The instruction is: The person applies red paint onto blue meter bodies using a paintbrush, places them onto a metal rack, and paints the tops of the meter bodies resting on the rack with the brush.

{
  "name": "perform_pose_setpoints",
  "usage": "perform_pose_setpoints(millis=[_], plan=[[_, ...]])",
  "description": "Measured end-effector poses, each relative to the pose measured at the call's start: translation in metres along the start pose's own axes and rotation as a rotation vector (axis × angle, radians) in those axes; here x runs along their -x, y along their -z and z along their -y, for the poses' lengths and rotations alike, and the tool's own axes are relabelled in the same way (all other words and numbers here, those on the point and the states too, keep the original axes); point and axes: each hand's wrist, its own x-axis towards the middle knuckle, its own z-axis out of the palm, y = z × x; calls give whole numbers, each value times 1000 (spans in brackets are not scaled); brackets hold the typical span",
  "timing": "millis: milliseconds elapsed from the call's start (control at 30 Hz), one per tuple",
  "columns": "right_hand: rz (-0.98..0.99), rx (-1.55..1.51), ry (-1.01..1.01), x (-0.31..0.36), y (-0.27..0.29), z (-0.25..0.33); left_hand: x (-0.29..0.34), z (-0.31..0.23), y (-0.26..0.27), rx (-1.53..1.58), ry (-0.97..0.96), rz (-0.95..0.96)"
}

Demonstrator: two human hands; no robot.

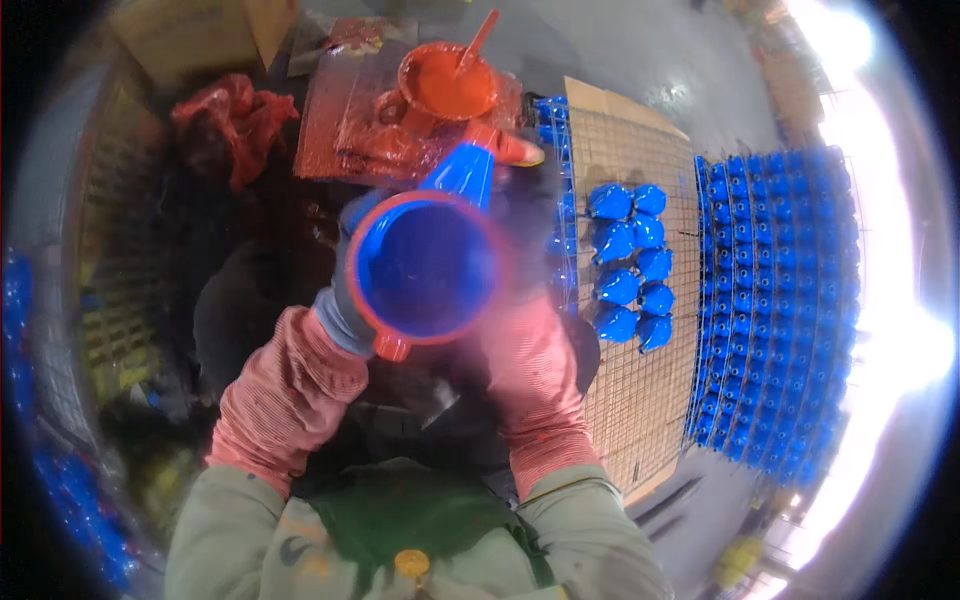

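A hollow blue casting with a wide round mouth is held up in front of me. Its rim and small lower lug are orange-red, and a tapered blue neck points away from me to an orange-red end. My left hand, in a blue-grey glove, is wrapped round its left side, the fingers mostly hidden behind it. On the right side, my right hand, in a dark glove and smeared by motion, grips the casting near the neck. An orange-red piece with a yellowish tip shows beside the neck's end; I cannot make out what it is.
Beyond the casting, a pot of orange-red paint with a stick stands on a red-smeared stack. Red plastic lies left. To the right, several blue parts sit on a wire rack, beside dense rows of blue parts.
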Motion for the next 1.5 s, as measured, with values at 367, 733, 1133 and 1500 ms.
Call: perform_pose_setpoints(millis=[367,733,1133,1500], plan=[[-22,-299,-329,27,23,-44,-34,29,11,518,300,614],[-266,944,170,27,30,-1,12,-6,-55,189,-78,-80],[-493,1126,792,168,-79,5,35,-4,-47,-297,-402,-113],[-47,1082,828,235,-103,-11,130,84,-66,-976,-677,-226]])
